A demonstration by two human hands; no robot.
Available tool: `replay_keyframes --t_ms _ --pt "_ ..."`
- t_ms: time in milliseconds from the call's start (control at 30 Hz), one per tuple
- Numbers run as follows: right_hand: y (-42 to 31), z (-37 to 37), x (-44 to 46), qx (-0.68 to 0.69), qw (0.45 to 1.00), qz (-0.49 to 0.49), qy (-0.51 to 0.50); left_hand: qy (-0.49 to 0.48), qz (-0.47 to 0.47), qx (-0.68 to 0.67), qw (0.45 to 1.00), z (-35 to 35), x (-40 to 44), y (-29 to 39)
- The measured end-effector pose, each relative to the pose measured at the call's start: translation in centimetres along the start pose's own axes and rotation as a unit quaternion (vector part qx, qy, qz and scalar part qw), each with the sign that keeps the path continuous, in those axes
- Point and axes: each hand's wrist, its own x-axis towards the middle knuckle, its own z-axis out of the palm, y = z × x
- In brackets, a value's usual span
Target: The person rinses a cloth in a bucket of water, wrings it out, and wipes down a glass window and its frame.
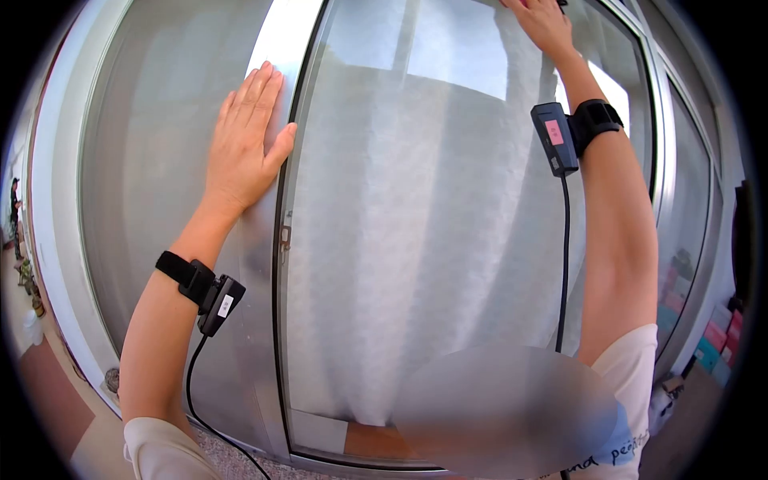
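My left hand [250, 140] lies flat on the upright metal frame [276, 48] of a glass sliding door, fingers stretched upward and thumb out to the side. My right hand [546, 24] is raised in front of the glass pane [416, 200] at the top edge of the view, which cuts off most of its fingers. Bits of something pink and something dark show at those fingers; its kind cannot be made out. A small metal latch [286, 234] sits on the door frame below my left hand. Behind the glass hangs a pale curtain [384, 264].
A strapped black device [220, 306] with a cable is on my left forearm, another [554, 140] on my right. Colored boxes [716, 340] stand at the far right. At the far left are a person [14, 212] and potted plants [28, 280].
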Motion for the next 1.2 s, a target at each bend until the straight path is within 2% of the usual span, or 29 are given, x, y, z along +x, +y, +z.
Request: replay_keyframes --t_ms 33,67,100,167,200,267,333,367,433,467,533,567,600,667,700,800,867,900,967,1000,1033,1100,1200 --pt "-4.4 -0.7 -1.7 0.002 0.996 -0.077 -0.036 0.014 0.002 -0.016 1.0 0.1 0.1 -0.1" --pt "-8.5 -1.5 -4.4 0.065 0.982 -0.171 -0.041 0.011 -0.001 -0.014 1.0 0.1 0.2 -0.2" --pt "-11.5 -0.7 -7.6 0.059 0.97 -0.236 0.0 0.006 -0.013 -0.013 1.0 0.2 0.1 -0.3" --pt "-17.9 -3.6 -14.7 0.2 0.923 -0.308 -0.111 0.015 -0.013 -0.011 1.0 0.8 -0.3 -0.6" --pt "-20.3 -5.0 -18.6 0.285 0.884 -0.335 -0.16 0.018 -0.014 -0.009 1.0 1.0 -0.3 -0.6" --pt "-23.0 -7.2 -25.7 0.397 0.758 -0.436 -0.277 -0.001 -0.014 0.022 1.0 1.1 -0.2 -0.3" --pt "-24.1 -8.4 -29.9 0.442 0.681 -0.488 -0.321 0.0 -0.011 0.023 1.0 1.3 -0.4 -0.2" --pt "-23.6 -7.8 -29.6 0.443 0.68 -0.489 -0.319 0.009 -0.011 0.025 1.0 1.4 -0.4 -0.3" --pt "-22.0 -6.4 -23.8 0.435 0.739 -0.43 -0.283 0.018 -0.013 0.019 1.0 1.5 -0.4 -0.3" --pt "-20.4 -5.6 -19.4 0.36 0.806 -0.402 -0.245 0.017 -0.017 0.021 0.999 1.4 -0.4 -0.2" --pt "-16.3 -2.6 -10.9 0.168 0.931 -0.311 -0.095 0.023 -0.018 -0.029 0.999 1.1 -0.2 0.1" --pt "-13.6 0.3 -6.8 0.15 0.953 -0.262 -0.023 0.021 -0.017 -0.018 0.999 1.3 -0.2 0.1" --pt "-10.9 1.9 -3.1 0.083 0.973 -0.213 -0.03 0.018 -0.022 -0.02 0.999 1.4 -0.3 0.1" --pt "-10.3 2.4 0.3 0.073 0.993 -0.082 -0.03 0.065 0.0 -0.019 0.998 1.6 -0.2 -0.1" --pt "-11.4 2.6 -0.7 0.08 0.993 -0.077 -0.045 0.049 -0.006 -0.024 0.999 1.8 -0.4 -0.3" --pt "-17.3 1.9 -7.9 0.086 0.986 -0.144 0.001 0.026 -0.006 -0.052 0.998 1.5 -0.8 -0.6" --pt "-20.7 0.1 -15.9 0.115 0.981 -0.146 -0.046 -0.06 -0.036 -0.163 0.984 1.5 -1.7 -1.3" --pt "-22.3 -1.3 -20.0 0.152 0.971 -0.146 -0.116 -0.059 -0.045 -0.147 0.986 2.3 -3.0 -2.2" --pt "-25.8 -3.6 -28.4 0.271 0.902 -0.176 -0.288 -0.1 -0.072 -0.143 0.982 3.0 -6.2 -3.1" --pt "-27.7 -5.1 -32.8 0.311 0.852 -0.239 -0.346 -0.116 -0.09 -0.126 0.981 2.0 -7.6 -3.2" --pt "-28.9 -6.9 -36.7 0.272 0.815 -0.355 -0.368 -0.123 -0.089 -0.13 0.98 1.0 -8.9 -3.1" --pt "-30.4 -10.8 -43.0 0.287 0.721 -0.464 -0.428 -0.092 -0.06 -0.129 0.986 -2.5 -11.3 -2.1" --pt "-27.2 -12.1 -45.3 0.318 0.71 -0.471 -0.416 -0.187 -0.101 -0.123 0.969 -9.1 -15.3 -0.6"
